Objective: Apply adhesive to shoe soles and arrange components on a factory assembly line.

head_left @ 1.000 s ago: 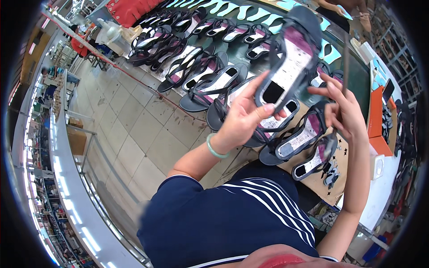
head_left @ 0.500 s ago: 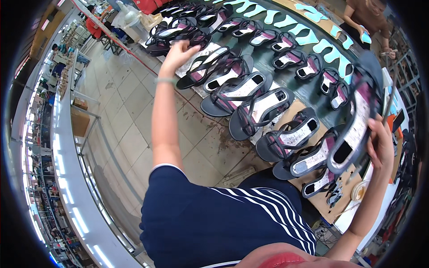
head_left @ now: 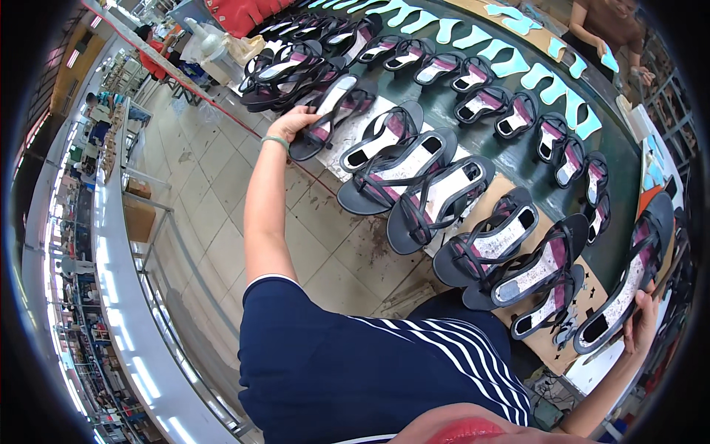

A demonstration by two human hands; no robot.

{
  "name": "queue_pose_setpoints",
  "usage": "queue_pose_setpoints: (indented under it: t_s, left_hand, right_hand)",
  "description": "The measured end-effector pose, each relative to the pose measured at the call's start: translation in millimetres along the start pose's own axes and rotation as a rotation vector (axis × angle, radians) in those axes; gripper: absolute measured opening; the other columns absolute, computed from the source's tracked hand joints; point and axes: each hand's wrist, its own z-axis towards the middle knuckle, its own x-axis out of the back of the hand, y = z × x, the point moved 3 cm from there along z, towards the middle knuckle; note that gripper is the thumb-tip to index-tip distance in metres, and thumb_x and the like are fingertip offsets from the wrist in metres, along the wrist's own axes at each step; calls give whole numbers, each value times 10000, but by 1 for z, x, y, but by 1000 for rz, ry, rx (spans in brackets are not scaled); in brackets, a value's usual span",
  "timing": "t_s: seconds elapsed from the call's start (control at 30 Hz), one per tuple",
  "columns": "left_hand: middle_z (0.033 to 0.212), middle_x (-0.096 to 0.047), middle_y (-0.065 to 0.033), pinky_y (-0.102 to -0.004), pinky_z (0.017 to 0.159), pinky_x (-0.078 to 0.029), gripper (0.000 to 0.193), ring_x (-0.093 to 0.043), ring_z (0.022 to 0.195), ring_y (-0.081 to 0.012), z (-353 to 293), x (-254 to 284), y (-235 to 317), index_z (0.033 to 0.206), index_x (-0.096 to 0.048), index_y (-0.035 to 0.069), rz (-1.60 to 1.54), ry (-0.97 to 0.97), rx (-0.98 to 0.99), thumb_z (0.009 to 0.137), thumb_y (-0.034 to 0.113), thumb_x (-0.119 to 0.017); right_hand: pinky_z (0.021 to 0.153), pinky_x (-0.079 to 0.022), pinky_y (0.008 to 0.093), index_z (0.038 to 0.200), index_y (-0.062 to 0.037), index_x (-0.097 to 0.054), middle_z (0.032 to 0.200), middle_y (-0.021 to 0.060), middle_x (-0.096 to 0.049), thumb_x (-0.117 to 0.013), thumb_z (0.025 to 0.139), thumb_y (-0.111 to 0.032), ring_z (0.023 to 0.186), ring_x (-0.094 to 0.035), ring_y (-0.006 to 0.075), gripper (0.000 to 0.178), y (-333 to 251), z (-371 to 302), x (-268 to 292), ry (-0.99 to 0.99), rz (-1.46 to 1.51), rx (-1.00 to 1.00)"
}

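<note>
At the far end of the front row, my left hand (head_left: 297, 122) is closed on a black strappy sandal (head_left: 325, 115) with a pale insole. That sandal stands tilted at the table's edge. At the right, my right hand (head_left: 642, 322) grips a larger sandal (head_left: 630, 277) by its side, with the sole's dark patch toward me. Between my hands, a row of similar sandals (head_left: 399, 169) with purple lining runs along the near edge. The nearest of them is a small sandal (head_left: 543, 307) on brown cardboard.
A second row of sandals (head_left: 484, 103) lines the dark green table (head_left: 414, 96). Behind it lie several light-blue cut pieces (head_left: 510, 63). A pile of sandals (head_left: 288, 70) crowds the far left end. Across the table, a co-worker's hand (head_left: 608, 59) holds a blue piece.
My left hand has come down onto the end sandal and now grips it, tilting it. My right hand has moved right and lower with its sandal, uncovering the sandals behind.
</note>
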Motion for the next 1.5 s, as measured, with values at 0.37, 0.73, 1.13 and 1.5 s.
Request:
queue_pose_setpoints:
  t_s: [0.37, 0.73, 1.13, 1.5]
  left_hand:
    - [880, -597, -44, -242, 648, -448, 431, -559, 739, -112, -14, 7, 32, 1020, -580, -38, 495, 279, 97, 718, 221, -742]
    - [904, -640, -238, -385, 755, -476, 496, -627, 861, -329, -38, -18, 68, 945, -630, -69, 1134, 658, -3, 727, 372, -695]
    - [876, -621, -82, -264, 642, -452, 352, -572, 731, -138, -22, -132, 24, 1087, -576, -52, 449, -40, 41, 859, 216, -593]
    - [1048, -625, -155, -296, 847, -440, 337, -593, 959, -208, -57, -117, 129, 1143, -547, -65, 529, 334, -596, 844, 89, -531]
  right_hand:
    - [245, -301, 140, 1150, 30, -447, 906, 102, -645, -561, 848, -168, 311, -437, 52, 379, -2, 5, 5, -71, -14, 41]
    - [263, -355, 138, 1213, 8, -410, 1050, 122, -582, -584, 824, -138, 471, -562, 63, 450, -2, -6, 28, -124, 0, 2]
    - [284, -394, 140, 1190, 9, -419, 1047, 118, -576, -600, 805, -121, 552, -604, 82, 445, 4, -14, 47, -47, 17, 34]
    - [320, -364, 148, 1217, -12, -446, 979, 61, -609, -526, 848, -101, 466, -530, 44, 388, 26, -19, 66, 162, 185, 13]
